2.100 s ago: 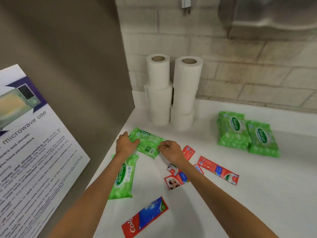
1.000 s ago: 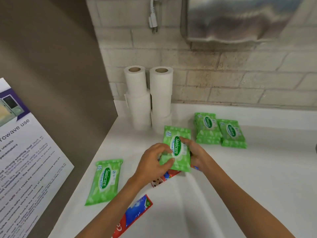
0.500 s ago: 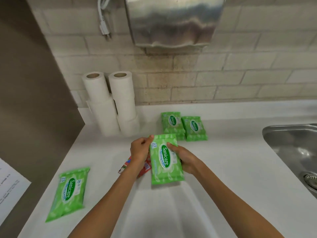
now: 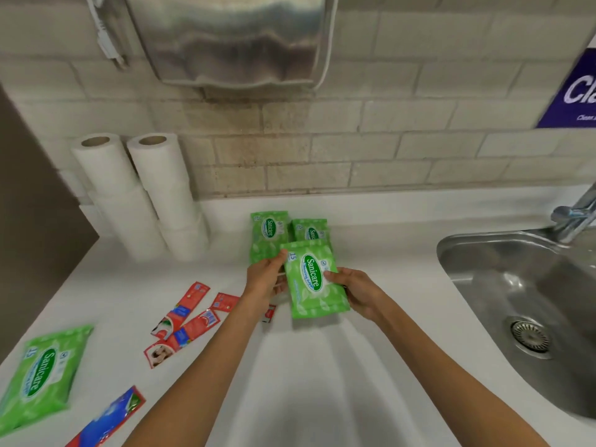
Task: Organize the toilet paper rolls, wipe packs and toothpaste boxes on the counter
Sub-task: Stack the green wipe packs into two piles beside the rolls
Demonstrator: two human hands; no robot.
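Gripping the wipe pack [image 4: 312, 279] label-up, left hand [image 4: 265, 279] and right hand [image 4: 354, 289] keep its long axis toward the wall.

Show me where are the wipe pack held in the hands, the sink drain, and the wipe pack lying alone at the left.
held wipe pack [image 4: 312, 279], head view, on its oval label
sink drain [image 4: 530, 337], head view, on the strainer
lone wipe pack [image 4: 40, 375], head view, on its label
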